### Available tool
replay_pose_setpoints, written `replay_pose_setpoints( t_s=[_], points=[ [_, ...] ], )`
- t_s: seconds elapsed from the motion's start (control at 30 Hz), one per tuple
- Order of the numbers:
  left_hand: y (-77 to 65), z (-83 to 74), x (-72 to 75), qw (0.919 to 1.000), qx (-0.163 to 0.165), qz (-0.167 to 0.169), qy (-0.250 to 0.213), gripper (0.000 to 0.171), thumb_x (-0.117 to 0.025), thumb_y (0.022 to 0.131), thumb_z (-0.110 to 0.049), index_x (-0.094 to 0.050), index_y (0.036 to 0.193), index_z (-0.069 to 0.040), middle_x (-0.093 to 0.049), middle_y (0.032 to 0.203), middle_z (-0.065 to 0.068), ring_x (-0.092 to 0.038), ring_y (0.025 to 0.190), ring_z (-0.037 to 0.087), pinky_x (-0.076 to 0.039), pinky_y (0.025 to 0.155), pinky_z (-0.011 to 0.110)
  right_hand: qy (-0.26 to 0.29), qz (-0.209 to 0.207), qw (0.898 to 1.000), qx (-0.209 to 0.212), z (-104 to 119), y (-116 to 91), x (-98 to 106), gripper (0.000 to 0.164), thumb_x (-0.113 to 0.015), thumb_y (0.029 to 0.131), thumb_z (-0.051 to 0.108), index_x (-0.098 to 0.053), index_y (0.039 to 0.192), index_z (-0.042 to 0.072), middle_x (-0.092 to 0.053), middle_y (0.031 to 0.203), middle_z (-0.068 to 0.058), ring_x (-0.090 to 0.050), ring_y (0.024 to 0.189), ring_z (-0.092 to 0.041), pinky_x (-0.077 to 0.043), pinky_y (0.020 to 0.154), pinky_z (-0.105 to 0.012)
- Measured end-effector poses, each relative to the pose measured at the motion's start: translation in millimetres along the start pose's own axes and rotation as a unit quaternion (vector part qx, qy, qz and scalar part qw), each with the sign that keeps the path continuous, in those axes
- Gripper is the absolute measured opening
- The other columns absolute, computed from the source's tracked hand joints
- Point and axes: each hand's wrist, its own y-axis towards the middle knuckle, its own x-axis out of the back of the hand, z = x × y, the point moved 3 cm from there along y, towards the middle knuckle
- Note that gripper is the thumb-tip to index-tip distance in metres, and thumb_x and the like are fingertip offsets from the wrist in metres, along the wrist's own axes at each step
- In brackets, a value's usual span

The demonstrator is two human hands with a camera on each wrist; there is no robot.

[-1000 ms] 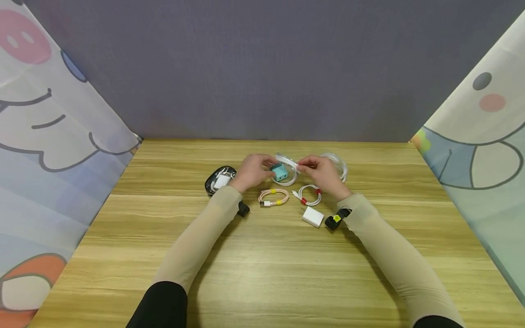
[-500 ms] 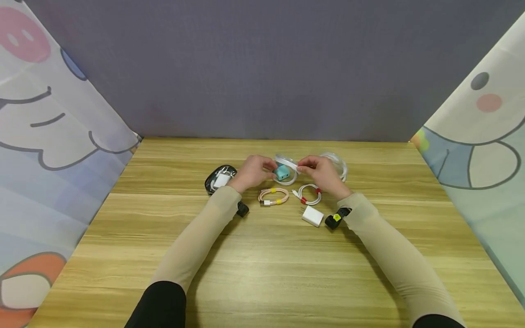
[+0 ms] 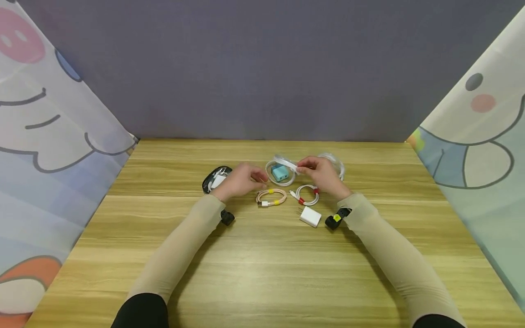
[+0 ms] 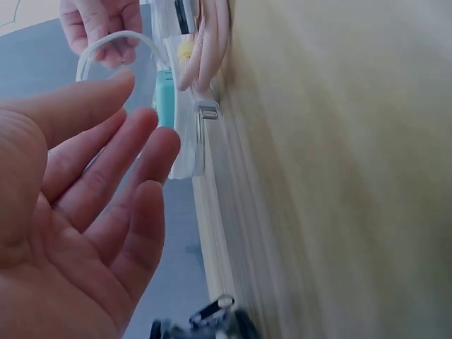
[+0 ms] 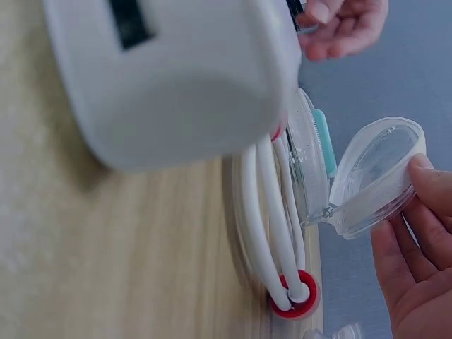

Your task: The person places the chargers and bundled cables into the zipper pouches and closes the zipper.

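A small clear zip case (image 3: pixel 285 160) with a white zipper edge lies unzipped at the back middle of the table. Inside its lower half rests a teal charger plug (image 3: pixel 280 172). My right hand (image 3: pixel 322 174) pinches the lifted lid (image 5: pixel 380 176) between thumb and fingers, holding it tilted up. To the left of the case, my left hand (image 3: pixel 243 180) hovers with relaxed, slightly bent fingers and nothing between them. Just below that hand's fingertips sits a coiled pink cable (image 3: pixel 271 197) with yellow ties.
A black-edged case (image 3: pixel 208 178) holding a white charger lies at left, partly behind the left hand. A white cable (image 3: pixel 306 195) with red ties and a white charger plug (image 3: pixel 310 216) lie in front. Another clear case (image 3: pixel 334 160) is partly behind the right hand.
My left hand has let go of the teal charger plug and drawn back to the left. The plug now lies within the clear case. My right hand keeps its hold on the lid.
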Motion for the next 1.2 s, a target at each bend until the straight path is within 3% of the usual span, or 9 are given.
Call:
replay_pose_setpoints(
  t_s=[0.17,0.4,0.73,1.03,1.2],
  points=[
    [-11.8,4.6,1.0,0.9999,-0.001,0.011,0.005,0.023,-0.078,0.089,-0.017,-0.074,0.109,-0.009,-0.073,0.100,-0.003,-0.067,0.093,0.012,-0.053,0.084,0.034,-0.001,0.000,1.000,0.006,-1.8,2.1,-1.8,0.012,-0.069,0.095,0.011,-0.074,0.102,0.002,-0.072,0.096,-0.010,-0.064,0.083,-0.025,-0.050,0.069,-0.029],
    [-16.5,6.2,-3.0,0.9996,0.005,0.020,0.018,0.023,-0.080,0.086,-0.015,-0.074,0.107,-0.010,-0.074,0.099,-0.003,-0.067,0.090,0.011,-0.052,0.087,0.035,0.004,-0.001,1.000,0.000,-2.2,2.7,-1.8,0.012,-0.069,0.095,0.010,-0.074,0.102,0.002,-0.072,0.095,-0.010,-0.063,0.081,-0.023,-0.049,0.068,-0.028],
    [-12.3,-3.6,-9.7,0.9952,0.034,0.029,0.087,0.023,-0.082,0.084,-0.017,-0.075,0.105,-0.013,-0.073,0.096,-0.003,-0.067,0.086,0.011,-0.052,0.083,0.032,0.003,0.012,1.000,-0.003,-4.8,0.6,-2.8,0.012,-0.069,0.095,0.013,-0.074,0.102,0.004,-0.072,0.098,-0.008,-0.061,0.083,-0.022,-0.048,0.070,-0.028],
    [-11.0,-8.9,-12.3,0.9958,0.037,0.038,0.075,0.017,-0.076,0.082,-0.006,-0.075,0.099,-0.010,-0.070,0.089,-0.002,-0.064,0.083,0.012,-0.053,0.077,0.028,0.002,0.018,1.000,0.001,-5.2,-1.2,-1.1,0.011,-0.069,0.095,0.011,-0.074,0.101,0.004,-0.072,0.096,-0.008,-0.060,0.081,-0.020,-0.048,0.068,-0.027],
    [-10.6,-6.0,-11.5,0.9958,0.029,0.022,0.085,0.016,-0.075,0.082,-0.007,-0.076,0.097,-0.012,-0.070,0.088,-0.004,-0.064,0.081,0.010,-0.053,0.077,0.028,0.000,0.020,1.000,0.008,-5.2,-2.5,-0.2,0.010,-0.067,0.095,0.010,-0.074,0.101,0.004,-0.071,0.094,-0.007,-0.060,0.080,-0.021,-0.047,0.068,-0.027]
  ],
)
